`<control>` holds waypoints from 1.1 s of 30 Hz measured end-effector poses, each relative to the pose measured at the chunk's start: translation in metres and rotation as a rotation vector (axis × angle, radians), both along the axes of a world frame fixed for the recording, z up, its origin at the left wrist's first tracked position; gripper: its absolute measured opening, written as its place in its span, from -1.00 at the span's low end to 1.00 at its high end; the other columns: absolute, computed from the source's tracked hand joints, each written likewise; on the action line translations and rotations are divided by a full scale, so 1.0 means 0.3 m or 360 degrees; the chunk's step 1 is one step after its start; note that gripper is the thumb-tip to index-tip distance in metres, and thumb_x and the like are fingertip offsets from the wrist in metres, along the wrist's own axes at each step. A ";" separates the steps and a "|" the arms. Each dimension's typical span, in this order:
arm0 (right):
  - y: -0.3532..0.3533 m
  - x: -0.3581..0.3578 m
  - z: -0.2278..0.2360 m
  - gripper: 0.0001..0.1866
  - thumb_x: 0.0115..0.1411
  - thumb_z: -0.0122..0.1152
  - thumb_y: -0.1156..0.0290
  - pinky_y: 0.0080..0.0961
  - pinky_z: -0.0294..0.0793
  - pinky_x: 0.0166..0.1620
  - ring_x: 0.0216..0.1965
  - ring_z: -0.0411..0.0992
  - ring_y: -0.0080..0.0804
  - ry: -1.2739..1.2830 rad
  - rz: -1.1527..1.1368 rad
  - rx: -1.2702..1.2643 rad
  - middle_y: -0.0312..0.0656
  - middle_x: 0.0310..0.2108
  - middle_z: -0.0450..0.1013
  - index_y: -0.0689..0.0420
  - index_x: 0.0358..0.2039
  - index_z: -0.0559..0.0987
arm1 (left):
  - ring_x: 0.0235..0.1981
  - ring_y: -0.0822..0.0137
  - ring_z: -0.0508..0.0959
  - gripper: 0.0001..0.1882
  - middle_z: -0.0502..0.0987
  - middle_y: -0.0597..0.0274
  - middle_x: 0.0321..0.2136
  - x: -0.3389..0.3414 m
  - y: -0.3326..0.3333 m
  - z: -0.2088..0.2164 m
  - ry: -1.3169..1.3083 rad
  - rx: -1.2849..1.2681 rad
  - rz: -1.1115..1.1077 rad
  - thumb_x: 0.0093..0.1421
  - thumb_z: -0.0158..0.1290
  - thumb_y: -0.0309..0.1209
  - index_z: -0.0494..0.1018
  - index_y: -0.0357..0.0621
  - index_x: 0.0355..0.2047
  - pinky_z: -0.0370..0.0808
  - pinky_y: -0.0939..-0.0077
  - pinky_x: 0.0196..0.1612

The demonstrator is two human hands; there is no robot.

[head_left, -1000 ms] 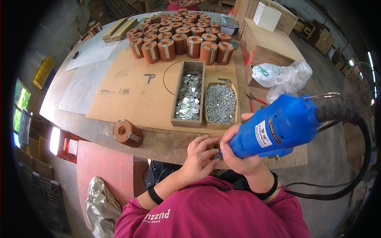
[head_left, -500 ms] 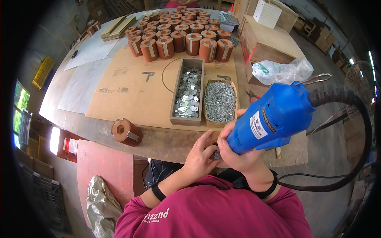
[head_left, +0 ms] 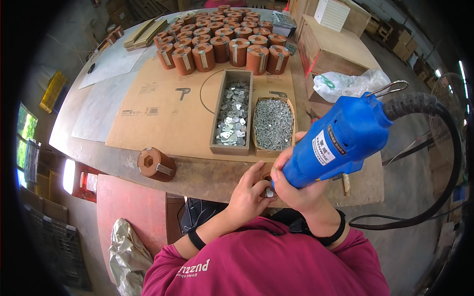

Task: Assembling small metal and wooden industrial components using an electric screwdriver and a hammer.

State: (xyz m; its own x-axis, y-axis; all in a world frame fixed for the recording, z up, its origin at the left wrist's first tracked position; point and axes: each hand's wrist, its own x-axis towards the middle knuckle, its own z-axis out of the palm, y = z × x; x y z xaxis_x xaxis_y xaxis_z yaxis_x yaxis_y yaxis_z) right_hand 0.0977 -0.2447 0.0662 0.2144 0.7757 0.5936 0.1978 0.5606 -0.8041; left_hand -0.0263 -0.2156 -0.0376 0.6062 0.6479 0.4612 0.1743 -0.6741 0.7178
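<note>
My right hand [head_left: 298, 191] is wrapped round a blue electric screwdriver [head_left: 340, 140], which slants down to the left, toward my other hand. My left hand [head_left: 251, 190] is closed, its thumb and fingers gripping a small silver metal plate [head_left: 269, 192] at the table's near edge. Beside those fingers shows a bit of a reddish-brown piece [head_left: 266, 174], mostly hidden by both hands. The screwdriver's tip is hidden too. Left of my hands, a reddish-brown cylinder [head_left: 157, 165] with a hexagonal hole lies tilted on its side.
Ahead lie a grey wooden tray [head_left: 213, 128] of metal plates and a cardboard box [head_left: 255, 144] of screws. Several brown cylinders [head_left: 238, 53] with metal strips stand farther back. A clear plastic bag [head_left: 350, 85] rests on the right. A thick black cable [head_left: 456, 148] loops off the screwdriver.
The screwdriver's rear end has shifted slightly up and the metal plate catches more light. Both hands stay in nearly the same place.
</note>
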 end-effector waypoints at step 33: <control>-0.050 0.175 -0.052 -0.34 -0.05 0.03 0.58 -0.50 0.40 -0.44 -0.56 0.35 -0.47 0.0892 -0.0369 -0.0104 -0.20 -0.50 0.32 0.19 0.08 0.03 | -0.07 -0.03 0.35 -0.61 0.08 -0.13 0.06 -0.041 0.016 0.033 0.0121 -0.0125 -0.0132 -0.23 0.26 -0.39 0.46 -0.22 -0.34 0.39 0.30 -0.10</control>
State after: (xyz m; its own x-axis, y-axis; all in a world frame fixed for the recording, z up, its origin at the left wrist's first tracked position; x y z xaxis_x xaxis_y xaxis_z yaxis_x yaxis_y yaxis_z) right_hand 0.1502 -0.2597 0.0504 0.6480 0.7026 0.2940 -0.1548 0.4994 -0.8524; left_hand -0.0386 -0.2108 -0.0277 0.6902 0.6267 0.3618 0.1763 -0.6306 0.7558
